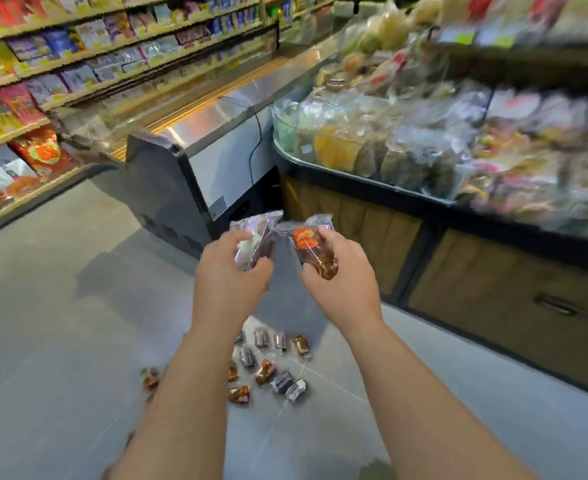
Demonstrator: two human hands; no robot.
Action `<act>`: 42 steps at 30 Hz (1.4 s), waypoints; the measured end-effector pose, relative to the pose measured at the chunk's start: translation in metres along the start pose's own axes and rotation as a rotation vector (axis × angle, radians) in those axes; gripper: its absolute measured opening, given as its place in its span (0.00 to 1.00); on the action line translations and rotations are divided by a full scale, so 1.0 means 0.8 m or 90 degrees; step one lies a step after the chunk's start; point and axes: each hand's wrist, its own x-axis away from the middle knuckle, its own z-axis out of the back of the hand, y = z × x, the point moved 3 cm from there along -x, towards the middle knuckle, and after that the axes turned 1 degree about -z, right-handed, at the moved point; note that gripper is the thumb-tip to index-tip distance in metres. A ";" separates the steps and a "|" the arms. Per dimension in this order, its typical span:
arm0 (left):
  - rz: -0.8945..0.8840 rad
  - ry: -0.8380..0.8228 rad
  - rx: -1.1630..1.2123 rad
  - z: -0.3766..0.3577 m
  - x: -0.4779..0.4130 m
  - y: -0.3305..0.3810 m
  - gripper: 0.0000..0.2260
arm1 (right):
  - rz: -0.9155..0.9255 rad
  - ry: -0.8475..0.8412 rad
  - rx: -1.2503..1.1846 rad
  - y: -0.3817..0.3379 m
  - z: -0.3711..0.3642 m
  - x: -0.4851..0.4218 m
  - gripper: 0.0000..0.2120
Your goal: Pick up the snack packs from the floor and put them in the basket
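My left hand (232,271) grips a clear snack pack with dark purple contents (256,240), raised in front of me. My right hand (341,271) grips a brown snack pack with an orange label (315,252) beside it. The two packs nearly touch at their top ends. Several more snack packs (268,365) lie scattered on the grey floor below my forearms, and one more pack (150,377) lies left of my left arm. No basket is in view.
A chest freezer (195,174) stands ahead. To the right is a wood-panelled display stand (476,271) heaped with bagged goods (424,140). Shelves of packaged snacks (43,81) line the left. Grey tiled floor (60,323) stretches between them.
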 end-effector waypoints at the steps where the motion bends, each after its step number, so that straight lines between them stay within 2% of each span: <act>1: -0.018 -0.024 -0.008 -0.024 0.004 0.020 0.21 | -0.016 0.022 0.007 0.018 0.027 0.000 0.27; 8: -0.162 -0.178 0.022 -0.234 0.068 0.191 0.18 | -0.121 0.196 0.074 0.163 0.261 0.018 0.28; 14: -0.298 -0.353 0.057 -0.408 0.178 0.347 0.19 | -0.231 0.369 0.115 0.273 0.469 0.085 0.28; 18: -0.409 -0.458 0.070 -0.488 0.253 0.431 0.19 | -0.310 0.503 0.125 0.322 0.569 0.145 0.28; 26: -0.540 -0.646 0.107 -0.613 0.387 0.548 0.18 | -0.442 0.691 0.168 0.394 0.700 0.239 0.28; 35: -0.659 -0.805 0.151 -0.749 0.469 0.677 0.18 | -0.550 0.853 0.210 0.461 0.830 0.260 0.28; 42: -0.700 -0.879 0.173 -0.808 0.518 0.725 0.18 | -0.619 0.915 0.213 0.495 0.874 0.285 0.27</act>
